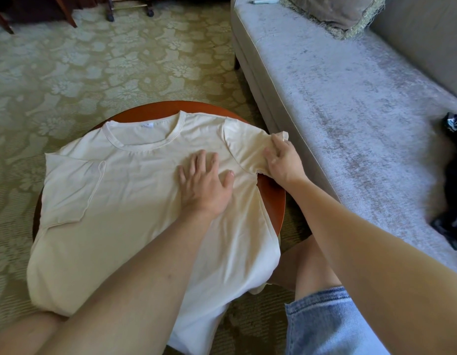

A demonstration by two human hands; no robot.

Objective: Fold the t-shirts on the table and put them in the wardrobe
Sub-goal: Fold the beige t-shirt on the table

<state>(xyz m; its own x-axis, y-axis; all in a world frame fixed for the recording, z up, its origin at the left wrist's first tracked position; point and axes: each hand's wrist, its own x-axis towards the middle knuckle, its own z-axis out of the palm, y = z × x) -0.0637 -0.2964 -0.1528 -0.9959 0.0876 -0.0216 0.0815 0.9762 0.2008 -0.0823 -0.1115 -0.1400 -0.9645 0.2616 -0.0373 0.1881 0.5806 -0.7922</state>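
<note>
Finding: the t-shirt (135,201) lies face up across the round table (276,198), collar at 12 o'clock. It overhangs the rim from 6 to 9 o'clock.

Risk one: I judge that a hard pull on the right sleeve (245,139) would drag the whole body toward 3 o'clock. The hanging hem could then slide to the floor.

Risk two: the same pull could open the sleeve fold lying at 9 o'clock.

Risk three: creases under my palm may get pressed into the fold.

Pose: my left hand (205,183) lies flat on the chest just right of centre, fingers straight and spread, pinning cloth and holding nothing. My right hand (284,162), at 2 o'clock, has its fingers curled round the sleeve cuff, with my forearm stretched out beside the sofa (350,98).
</note>
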